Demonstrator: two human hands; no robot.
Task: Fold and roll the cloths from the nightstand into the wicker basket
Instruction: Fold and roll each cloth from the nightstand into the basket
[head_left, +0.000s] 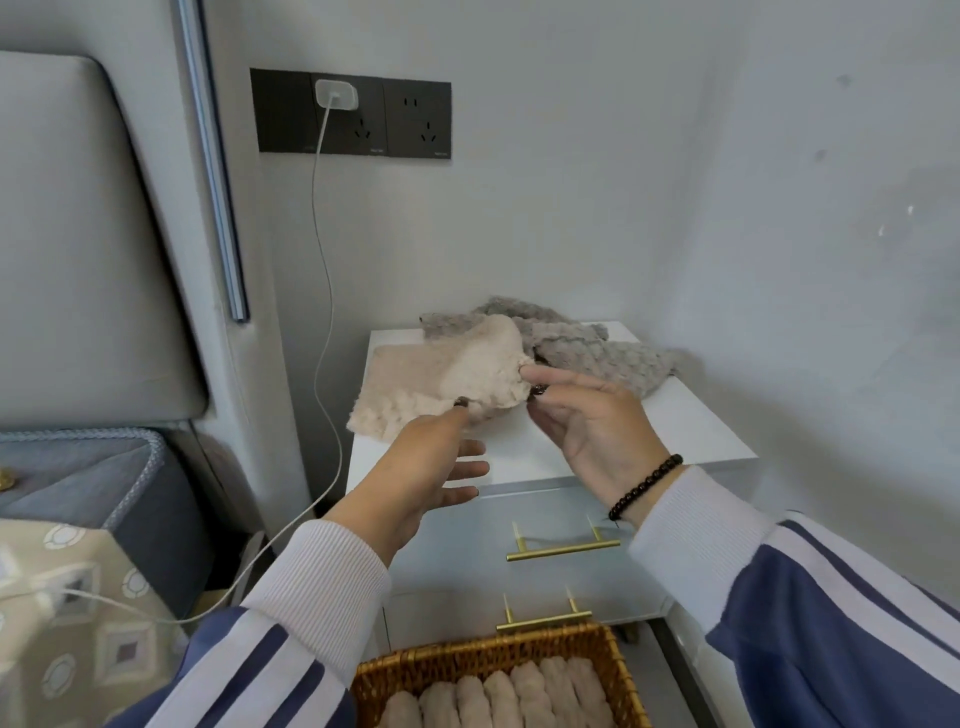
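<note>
The white nightstand (696, 441) carries two cloths. The grey cloth (613, 358) lies crumpled just behind the grip, toward the wall. The beige cloth (441, 374) lies partly flat on the top, its near edge lifted where both hands meet it. The right hand (587, 421) pinches the raised corner between thumb and fingertips. The left hand (426, 462) pinches the front edge with thumb and forefinger, its other fingers straight. Below the hands, at the foot of the drawers, the wicker basket (618, 670) holds a row of rolled cloths (498, 696).
</note>
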